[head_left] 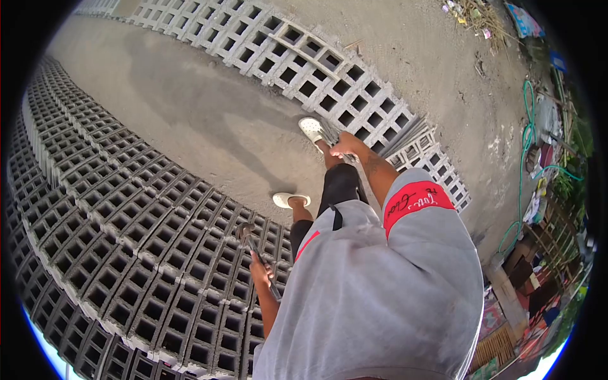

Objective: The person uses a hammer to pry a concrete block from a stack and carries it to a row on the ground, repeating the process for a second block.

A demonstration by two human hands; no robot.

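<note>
I look straight down my own body, grey shirt (pixel 380 297) and black shorts. My left hand (pixel 261 267) is closed around a thin metal rod tool (pixel 252 244) with a hooked head, held over rows of hollow concrete blocks (pixel 126 209). My right hand (pixel 345 147) hangs in front of my leg and grips a thin metal piece (pixel 329 134) near my forward foot. My white shoes (pixel 311 128) stand on the bare sandy strip (pixel 202 120) between the block rows.
A second row of hollow blocks (pixel 304 60) runs along the far side of the strip. Green hoses (pixel 527 136), planks and clutter lie at the right edge. Debris sits at the top right.
</note>
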